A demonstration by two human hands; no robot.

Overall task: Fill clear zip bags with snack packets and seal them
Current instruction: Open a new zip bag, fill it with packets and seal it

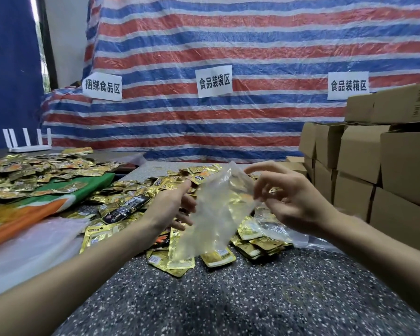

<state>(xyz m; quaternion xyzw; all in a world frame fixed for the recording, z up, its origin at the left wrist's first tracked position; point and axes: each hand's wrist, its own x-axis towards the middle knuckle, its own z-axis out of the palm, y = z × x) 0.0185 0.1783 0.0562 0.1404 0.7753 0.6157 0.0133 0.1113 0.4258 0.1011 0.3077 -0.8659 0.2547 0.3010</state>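
I hold a clear zip bag [216, 212] upright above the speckled table [228, 299]. It looks empty, and gold packets show through it. My left hand [172, 207] grips the bag's left edge, thumb raised and fingers partly behind the plastic. My right hand [294, 197] pinches the upper right edge, its index finger lifted free. A heap of gold snack packets [136, 192] lies under and behind both hands, with a few black packets [126, 209] among them.
Stacked cardboard boxes [378, 166] wall off the right side. A second packet pile [34, 173] lies on the far left table, beside a green, white and orange sheet [46, 207] and translucent plastic [29, 253]. A white router [27, 141] stands behind. More clear plastic [277, 226] lies under my right hand.
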